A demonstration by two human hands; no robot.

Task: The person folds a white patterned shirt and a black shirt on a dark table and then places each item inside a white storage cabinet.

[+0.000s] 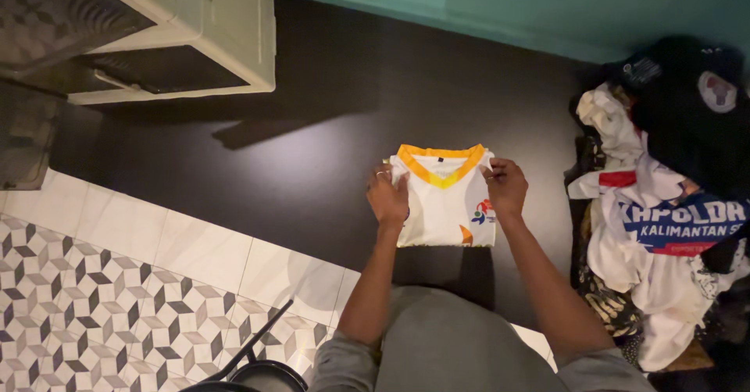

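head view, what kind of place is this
Probably a room in a home, where laundry is sorted on the floor. A folded white shirt lies on a dark mat, a heap of clothes sits beside it, and patterned floor tiles and a plastic drawer cabinet show.
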